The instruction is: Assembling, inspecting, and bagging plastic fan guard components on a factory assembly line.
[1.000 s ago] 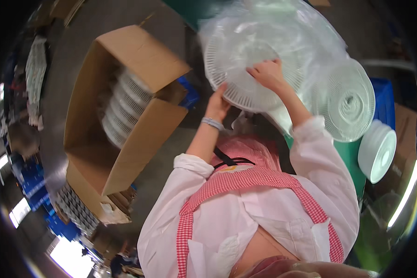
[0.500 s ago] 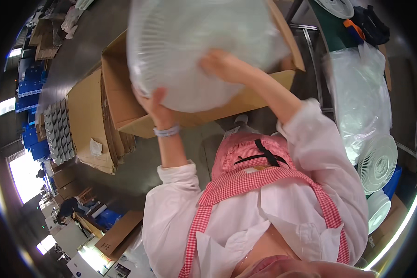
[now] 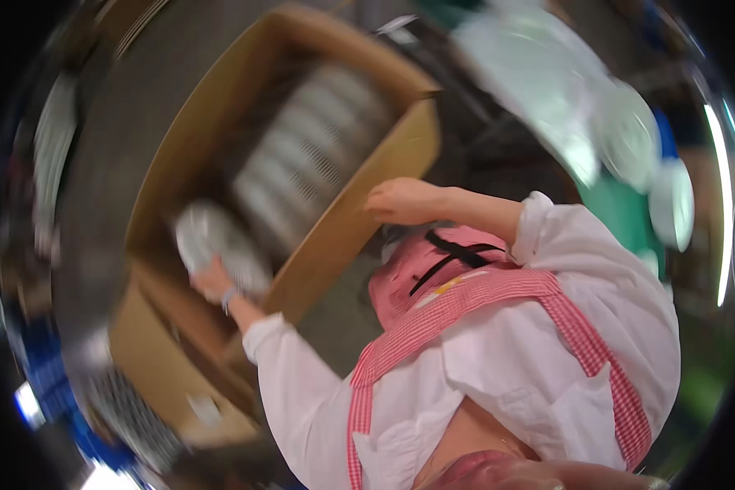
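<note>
In my left hand (image 3: pixel 212 282) is a white round fan grille (image 3: pixel 220 245), wrapped in what looks like clear plastic. The hand grips its near edge and holds it tilted inside the near-left end of a large cardboard box (image 3: pixel 335 245); motion blurs both. Several similar white grilles (image 3: pixel 310 155) stand on edge in a row further inside the box. My right hand (image 3: pixel 408 201) is beside the box's near-right wall. Its fingers are curled in, and nothing shows in them.
Folded cardboard (image 3: pixel 159 359) leans against the box's left end, with grey ridged material (image 3: pixel 131 408) beside it. To the right, a green-topped table (image 3: pixel 616 212) bears clear plastic bags (image 3: pixel 531 73) and a blurred white grille (image 3: pixel 626 135). Another white round piece (image 3: pixel 672 204) is near its edge.
My left hand has lowered the bagged grille into the box. My right hand has let go of it and drawn back toward me. The view has turned, showing more of the box's inside.
</note>
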